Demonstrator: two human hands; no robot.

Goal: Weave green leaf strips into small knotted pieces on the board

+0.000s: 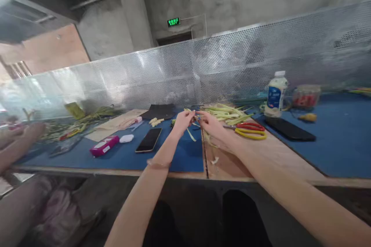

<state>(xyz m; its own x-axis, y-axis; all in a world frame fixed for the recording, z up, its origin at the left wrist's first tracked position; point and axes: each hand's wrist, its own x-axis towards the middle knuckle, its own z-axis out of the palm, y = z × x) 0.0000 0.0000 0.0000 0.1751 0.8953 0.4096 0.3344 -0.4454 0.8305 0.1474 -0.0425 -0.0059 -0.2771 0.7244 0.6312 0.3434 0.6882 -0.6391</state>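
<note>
Above the blue mat (185, 158), my left hand (184, 120) and my right hand (211, 123) meet with fingertips close together. Both are closed in a pinch on pale green leaf strips (191, 135), whose loose ends hang below the fingers. What exactly lies between the fingertips is small and partly hidden. Behind my right hand spreads a pile of pale green strips (226, 112). Scissors with red and yellow handles (251, 131) lie just beside my right wrist.
Left of my hands are a phone (148, 140), a white case (126, 138), a magenta pack (104, 146) and small pale pieces (155, 122). On the right stand a bottle (275, 94) and a clear jar (306, 96), near a black phone (290, 128). A co-worker's blurred arm (21, 144) reaches in at left.
</note>
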